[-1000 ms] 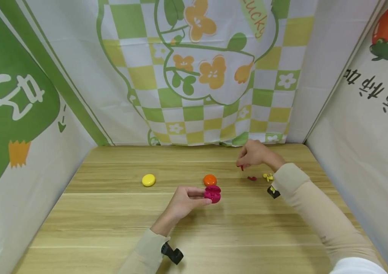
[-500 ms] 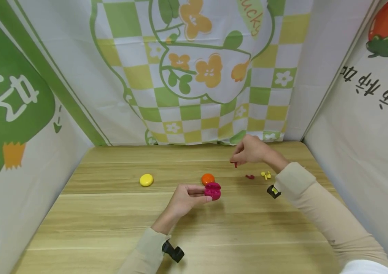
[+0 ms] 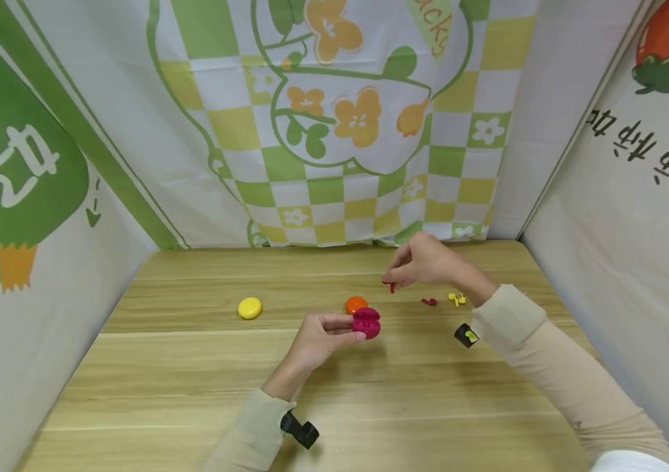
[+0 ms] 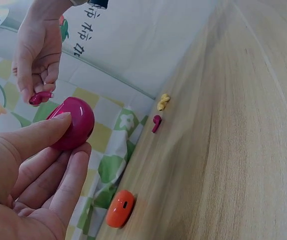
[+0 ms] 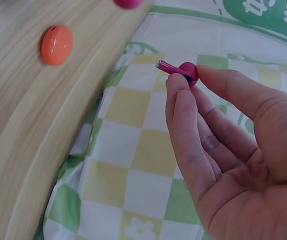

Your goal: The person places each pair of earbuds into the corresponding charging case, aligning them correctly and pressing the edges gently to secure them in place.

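My left hand [image 3: 317,341] holds a magenta earbud case [image 3: 366,324] between thumb and fingers, its lid raised. In the left wrist view the rounded back of that case [image 4: 75,123] faces the camera. My right hand [image 3: 423,261] pinches a magenta earbud [image 5: 183,72] between thumb and fingertips, stem pointing away from the palm. It hangs above the table, up and to the right of the case in the head view. A second magenta earbud [image 3: 429,301] lies on the table to the right, beside a pair of yellow earbuds [image 3: 457,299].
A closed orange case [image 3: 355,305] sits just behind the held case. Farther left on the wooden table [image 3: 193,373] lies a closed yellow case [image 3: 250,308]. Printed cloth [image 3: 334,196] hangs along the table's back edge, with cloth walls on both sides.
My right hand has moved left with the pinched earbud, toward the magenta case. The left hand has stayed nearly in place, and the head view has shifted slightly.
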{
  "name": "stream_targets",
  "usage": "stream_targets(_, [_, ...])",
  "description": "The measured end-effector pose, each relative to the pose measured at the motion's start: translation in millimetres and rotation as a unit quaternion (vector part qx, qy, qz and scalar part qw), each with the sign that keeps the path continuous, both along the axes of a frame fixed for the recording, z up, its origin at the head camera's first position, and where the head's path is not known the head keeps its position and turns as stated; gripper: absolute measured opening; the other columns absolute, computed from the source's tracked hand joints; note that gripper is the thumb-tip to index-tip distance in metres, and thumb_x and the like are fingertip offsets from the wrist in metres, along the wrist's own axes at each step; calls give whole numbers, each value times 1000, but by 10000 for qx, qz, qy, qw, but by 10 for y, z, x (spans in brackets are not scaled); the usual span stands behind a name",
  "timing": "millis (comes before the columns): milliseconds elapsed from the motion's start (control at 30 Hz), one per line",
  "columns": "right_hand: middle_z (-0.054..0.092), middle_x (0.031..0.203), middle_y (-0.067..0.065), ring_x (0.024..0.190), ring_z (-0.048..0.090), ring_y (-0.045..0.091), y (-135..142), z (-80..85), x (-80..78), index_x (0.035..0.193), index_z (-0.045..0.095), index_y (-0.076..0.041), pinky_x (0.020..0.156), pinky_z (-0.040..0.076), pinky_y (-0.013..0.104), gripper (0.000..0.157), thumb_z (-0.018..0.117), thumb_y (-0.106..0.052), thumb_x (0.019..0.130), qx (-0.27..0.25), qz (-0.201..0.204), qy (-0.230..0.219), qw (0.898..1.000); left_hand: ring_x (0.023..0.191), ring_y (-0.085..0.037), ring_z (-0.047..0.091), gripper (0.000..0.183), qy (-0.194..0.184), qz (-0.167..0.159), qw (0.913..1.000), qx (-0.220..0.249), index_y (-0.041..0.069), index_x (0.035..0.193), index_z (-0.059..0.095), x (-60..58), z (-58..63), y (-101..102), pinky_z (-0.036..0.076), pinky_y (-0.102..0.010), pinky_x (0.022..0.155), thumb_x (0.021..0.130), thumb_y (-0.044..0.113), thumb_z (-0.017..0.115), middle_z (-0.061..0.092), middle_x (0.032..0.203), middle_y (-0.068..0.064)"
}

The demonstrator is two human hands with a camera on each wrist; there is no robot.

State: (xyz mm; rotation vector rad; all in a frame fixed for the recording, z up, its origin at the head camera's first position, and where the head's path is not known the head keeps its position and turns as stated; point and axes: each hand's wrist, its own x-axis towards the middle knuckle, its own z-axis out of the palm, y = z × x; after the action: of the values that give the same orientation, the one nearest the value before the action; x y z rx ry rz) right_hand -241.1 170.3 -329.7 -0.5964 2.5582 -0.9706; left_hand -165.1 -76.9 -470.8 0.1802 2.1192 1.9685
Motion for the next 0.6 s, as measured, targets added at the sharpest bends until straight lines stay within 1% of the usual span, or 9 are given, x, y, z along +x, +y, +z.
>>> stream_targets(100, [83,90,5,79,78,14,-40,1,46,97,85,-9,76,66,31,13,79,-20,97,-105,140,11,9998,102,-21,79,32,0,4,10000,-4,2,118,80,5,9,1,64,-30,89,88,11,87,79,120,-16])
stream_targets(267, [83,88,2,78,78,13,-113,-15,115,95,85,-13,75,65,30,9,80,-21,96,-151,281,98,9994,105,-25,79,32,35,-19,10000,6,1,118,80,3,8,0,64,-32,91,89,10,86,79,121,-17])
stream_targets(367, [83,87,1,77,78,12,-157,-44,146,94,85,-13,74,65,30,10,81,-21,96,-170,349,134,9992,106,-27,79,31,44,-31,10000,44,1,119,79,0,2,0,64,-32,91,89,10,85,79,121,-17])
stream_targets(533, [83,86,3,75,78,13,-238,-82,198,94,85,-9,76,66,37,10,81,-18,95,-297,433,148,9985,106,-29,79,32,72,-93,9998,156,0,119,79,-11,-13,12,64,-32,92,89,9,85,78,121,-18])
stream_targets(600, [83,86,4,76,78,14,-265,-99,216,93,85,-9,75,66,36,9,81,-18,95,-328,451,161,9983,106,-28,79,32,92,-121,9997,198,0,119,79,-14,-13,16,64,-32,92,89,9,85,78,120,-18])
